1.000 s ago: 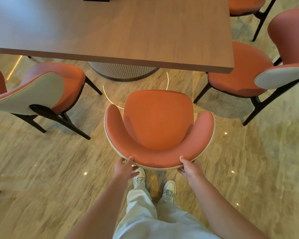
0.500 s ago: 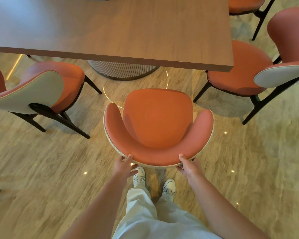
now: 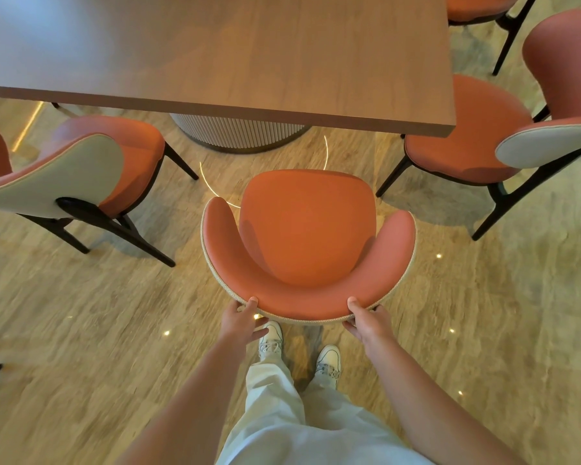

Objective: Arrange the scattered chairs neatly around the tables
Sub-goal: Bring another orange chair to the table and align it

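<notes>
A: Where is the chair [image 3: 307,229] placed?

B: Just short of the table [image 3: 215,52], facing its near edge, seat front not yet under the top. The fluted table base [image 3: 239,134] is seen beyond the seat.

A: Hands?

B: The backrest rim is gripped by both. Left hand [image 3: 239,322]: thumb laid over the top of the rim, fingers curled under it. Right hand [image 3: 366,318]: same grasp, thumb on top, fingers tucked behind the back.

A: What is changed from the earlier frames?

B: Little. The chair is seen slightly nearer the table than a second ago; the gap to the table edge is a bit smaller. The grip points on the rim are unchanged. The white shoes [image 3: 272,340] are stepped up closer behind the chair.

A: Other chairs?

B: A left chair [image 3: 91,166] is set left of the table base, angled, seat partly under the table edge. A right chair [image 3: 467,135] is set at the table's right corner, turned sideways. A far chair [image 3: 477,8] is cut off at the table's far right side. None of them is seen shifted.

A: Floor?

B: Glossy stone floor [image 3: 81,313], with light spots reflected near the chair.
</notes>
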`<state>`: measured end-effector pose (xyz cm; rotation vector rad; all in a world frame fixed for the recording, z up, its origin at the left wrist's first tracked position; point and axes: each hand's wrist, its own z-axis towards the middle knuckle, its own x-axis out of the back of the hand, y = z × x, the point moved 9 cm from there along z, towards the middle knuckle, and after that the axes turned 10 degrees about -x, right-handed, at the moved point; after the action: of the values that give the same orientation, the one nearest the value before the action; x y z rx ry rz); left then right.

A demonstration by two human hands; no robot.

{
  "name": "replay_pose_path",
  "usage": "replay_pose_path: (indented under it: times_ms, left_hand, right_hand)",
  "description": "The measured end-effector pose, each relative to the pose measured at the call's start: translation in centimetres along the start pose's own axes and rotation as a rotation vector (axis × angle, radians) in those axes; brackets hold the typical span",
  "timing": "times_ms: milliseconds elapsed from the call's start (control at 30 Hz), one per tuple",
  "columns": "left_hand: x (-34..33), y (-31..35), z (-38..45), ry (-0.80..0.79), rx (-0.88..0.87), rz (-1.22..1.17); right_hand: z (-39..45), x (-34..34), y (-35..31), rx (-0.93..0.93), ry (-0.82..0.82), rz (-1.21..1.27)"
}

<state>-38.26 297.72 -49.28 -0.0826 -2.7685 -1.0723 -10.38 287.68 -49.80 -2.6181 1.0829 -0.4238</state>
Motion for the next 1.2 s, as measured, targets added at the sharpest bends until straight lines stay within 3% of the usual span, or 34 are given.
replay_pose_path:
  times_ms: [600,1200]
  left_hand:
    - [-1.8,-1.0,-0.8,-0.018,0.084,-0.074]
    - [-1.9,0.2,-0.2,-0.057,0.048,0.054]
  right_hand:
    - [1.9,-1.1,0.1,-0.163,-0.12,0.059]
    - [1.5,-1.3,-0.3,-0.129,-0.098,0.02]
